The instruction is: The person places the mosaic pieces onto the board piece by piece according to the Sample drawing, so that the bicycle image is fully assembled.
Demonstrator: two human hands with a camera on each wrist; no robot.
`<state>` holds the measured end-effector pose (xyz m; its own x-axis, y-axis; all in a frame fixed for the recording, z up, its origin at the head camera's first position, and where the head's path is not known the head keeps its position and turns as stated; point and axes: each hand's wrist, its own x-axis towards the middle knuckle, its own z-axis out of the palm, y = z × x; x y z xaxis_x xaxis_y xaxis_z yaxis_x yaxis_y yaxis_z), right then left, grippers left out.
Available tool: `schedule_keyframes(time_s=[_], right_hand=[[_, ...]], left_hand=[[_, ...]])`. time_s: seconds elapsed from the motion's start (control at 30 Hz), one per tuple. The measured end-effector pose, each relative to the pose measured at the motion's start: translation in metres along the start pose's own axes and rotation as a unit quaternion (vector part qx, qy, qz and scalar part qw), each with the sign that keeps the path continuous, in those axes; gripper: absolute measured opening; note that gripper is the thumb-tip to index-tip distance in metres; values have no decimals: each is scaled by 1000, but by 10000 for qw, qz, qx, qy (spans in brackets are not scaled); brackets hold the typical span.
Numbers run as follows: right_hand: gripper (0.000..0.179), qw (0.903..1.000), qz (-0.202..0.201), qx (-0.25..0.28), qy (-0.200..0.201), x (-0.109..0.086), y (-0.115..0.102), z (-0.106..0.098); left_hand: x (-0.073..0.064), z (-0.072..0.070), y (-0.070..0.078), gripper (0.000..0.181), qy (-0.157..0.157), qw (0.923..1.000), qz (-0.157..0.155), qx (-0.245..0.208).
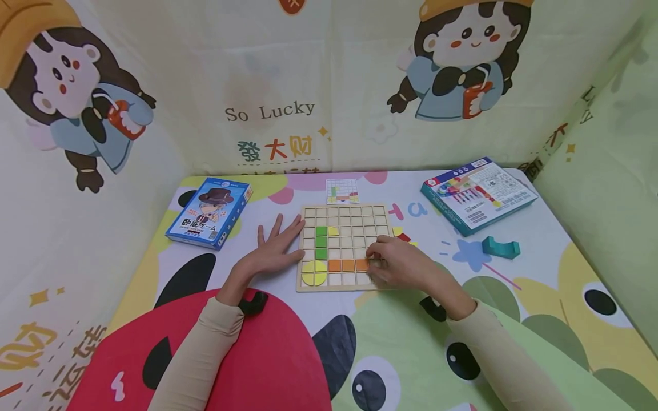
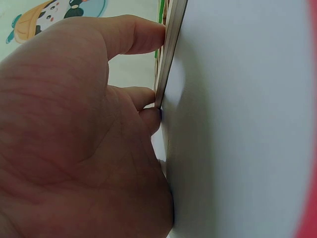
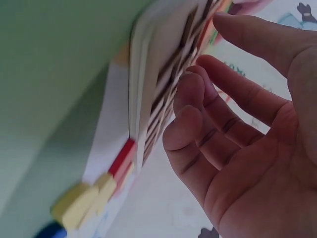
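Orange segmented strip [image 1: 348, 265] lies on the wooden board [image 1: 329, 289] just beside the right grip [image 1: 401, 261], whose pinch cannot be confirmed, and a sideways push could unseat it if the spread left grip [image 1: 272, 251] lets the board slide.

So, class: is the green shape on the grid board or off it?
On: the green shape shows in three squares of the grid board, inside its outer edges.
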<state>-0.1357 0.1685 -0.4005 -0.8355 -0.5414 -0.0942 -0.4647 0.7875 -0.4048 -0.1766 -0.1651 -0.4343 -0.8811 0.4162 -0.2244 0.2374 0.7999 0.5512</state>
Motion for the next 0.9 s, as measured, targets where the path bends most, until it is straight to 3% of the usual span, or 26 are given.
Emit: schedule_keyframes(time_s=[0.43,0.9], right_hand=[[32,9984,364,88,435,-10,27,-24],[24,9974,445,172,541,-16,47,-33]], left_hand=[[0,0,-2,85,3,10000,27,16],[2,1,-3,86,11,10000,6,10]])
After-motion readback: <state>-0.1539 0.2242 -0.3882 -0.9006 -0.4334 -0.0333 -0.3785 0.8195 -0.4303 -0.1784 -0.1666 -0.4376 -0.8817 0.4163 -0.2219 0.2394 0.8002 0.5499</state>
